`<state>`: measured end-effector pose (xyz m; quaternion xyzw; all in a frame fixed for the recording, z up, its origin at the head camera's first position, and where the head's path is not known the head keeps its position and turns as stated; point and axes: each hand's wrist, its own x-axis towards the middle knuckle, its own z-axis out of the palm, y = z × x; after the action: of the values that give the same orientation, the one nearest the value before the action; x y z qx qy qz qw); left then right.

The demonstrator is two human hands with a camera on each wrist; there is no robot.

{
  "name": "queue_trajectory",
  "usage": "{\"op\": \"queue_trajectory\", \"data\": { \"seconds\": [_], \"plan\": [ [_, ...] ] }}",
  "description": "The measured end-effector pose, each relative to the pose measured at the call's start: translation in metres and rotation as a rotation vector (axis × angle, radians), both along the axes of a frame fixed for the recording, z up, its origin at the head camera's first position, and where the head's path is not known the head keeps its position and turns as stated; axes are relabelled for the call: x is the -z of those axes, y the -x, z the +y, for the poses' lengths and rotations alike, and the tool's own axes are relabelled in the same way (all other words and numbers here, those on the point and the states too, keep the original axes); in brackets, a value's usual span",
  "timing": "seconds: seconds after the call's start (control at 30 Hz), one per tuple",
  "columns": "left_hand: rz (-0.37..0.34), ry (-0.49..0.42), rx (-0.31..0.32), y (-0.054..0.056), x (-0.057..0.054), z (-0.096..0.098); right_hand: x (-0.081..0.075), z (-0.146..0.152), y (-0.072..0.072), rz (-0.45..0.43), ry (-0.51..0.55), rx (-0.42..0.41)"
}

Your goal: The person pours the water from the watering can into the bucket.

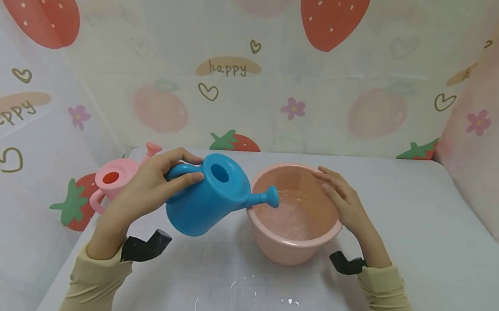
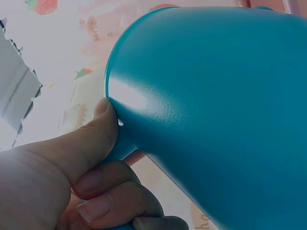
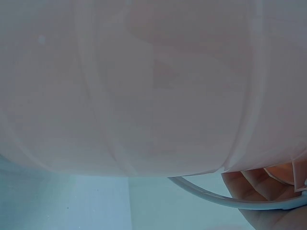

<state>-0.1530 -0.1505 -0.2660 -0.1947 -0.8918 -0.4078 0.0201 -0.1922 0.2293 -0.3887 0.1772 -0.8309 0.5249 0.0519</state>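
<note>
A blue watering can [image 1: 205,206] is tilted with its spout toward the pink bucket [image 1: 285,253]. My left hand [image 1: 151,180] grips the can's handle, its thumb against the can's top edge. In the left wrist view the blue watering can [image 2: 216,96] fills most of the picture, beside the curled fingers of my left hand [image 2: 115,196]. The spout's head [image 1: 272,197] is over the bucket's left rim. Rippled clear water shows inside the bucket. My right hand [image 1: 349,206] holds the bucket's right rim, fingers over it; the thumb is hidden in the head view.
A pink watering can [image 1: 116,174] with an orange opening stands behind my left forearm. Small wet spots [image 1: 291,302] lie on the white table [image 1: 439,256] in front of the bucket. A strawberry-patterned curtain [image 1: 253,115] borders the back and sides.
</note>
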Motion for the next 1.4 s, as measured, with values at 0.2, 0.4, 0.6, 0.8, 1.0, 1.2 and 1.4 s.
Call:
{"op": "queue_trajectory", "data": {
  "seconds": [0.2,0.4,0.6,0.8,1.0,1.2,1.4],
  "plan": [
    [0.007,0.003,0.000,-0.0006,-0.0009,0.0006,0.0000,0.0002,-0.0004,-0.002,0.003,0.000],
    [0.010,0.013,-0.001,-0.0005,-0.0013,0.0012,-0.0002,-0.0003,-0.0005,0.001,0.002,-0.003],
    [0.003,0.011,-0.004,-0.0001,-0.0021,0.0017,-0.0001,-0.0004,-0.0002,0.004,0.003,-0.005],
    [0.003,0.012,-0.002,0.0006,-0.0027,0.0023,0.0008,0.0000,0.0004,0.017,0.003,-0.011],
    [0.004,0.018,0.001,0.0010,-0.0036,0.0033,-0.0007,-0.0005,-0.0008,0.007,0.005,-0.007],
    [0.008,0.033,-0.004,0.0011,-0.0047,0.0031,-0.0004,-0.0001,-0.0003,0.017,0.016,-0.009],
    [0.011,0.039,-0.004,0.0011,-0.0045,0.0033,0.0004,0.0002,0.0006,0.028,0.014,-0.013]
  ]
}}
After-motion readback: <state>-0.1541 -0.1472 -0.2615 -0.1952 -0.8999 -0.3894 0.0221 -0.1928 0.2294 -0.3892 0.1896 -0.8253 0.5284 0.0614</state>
